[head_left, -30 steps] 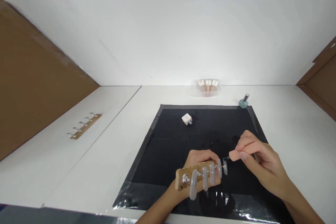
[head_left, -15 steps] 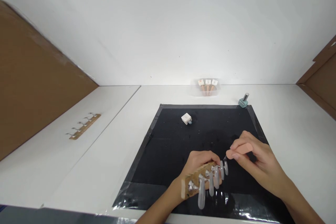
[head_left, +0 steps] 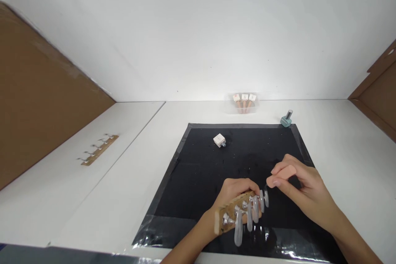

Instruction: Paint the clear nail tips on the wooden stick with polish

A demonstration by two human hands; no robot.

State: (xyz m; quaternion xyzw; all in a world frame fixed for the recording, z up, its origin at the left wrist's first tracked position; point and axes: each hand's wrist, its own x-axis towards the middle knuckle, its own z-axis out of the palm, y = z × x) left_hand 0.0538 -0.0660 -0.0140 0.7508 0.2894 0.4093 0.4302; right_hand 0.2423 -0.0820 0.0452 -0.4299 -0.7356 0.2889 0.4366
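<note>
My left hand [head_left: 236, 192] is closed around a wooden strip [head_left: 221, 219] holding a row of clear false nail tips [head_left: 238, 227] on small metal stands. The strip is tilted, its near end toward me and its far end by my right hand. My right hand [head_left: 305, 192] pinches the peach-coloured cap of a nail polish brush [head_left: 281, 176]. Its dark brush end is at the farthest nail tip [head_left: 266, 199]; whether it touches is too small to tell. Further back on the black mat lies a white-labelled bottle [head_left: 219, 140] with a bare grey neck.
A clear tray [head_left: 243, 110] with three peach-capped bottles stands by the back wall. At the mat's [head_left: 198, 165] back right corner is a teal bottle [head_left: 286, 121] with a silver cap. To the left, another wooden strip [head_left: 100, 151] carries several metal stands.
Almost nothing differs. The brush and the strip with the nail tips keep nearly the same places, and the whole view has shifted very slightly.
</note>
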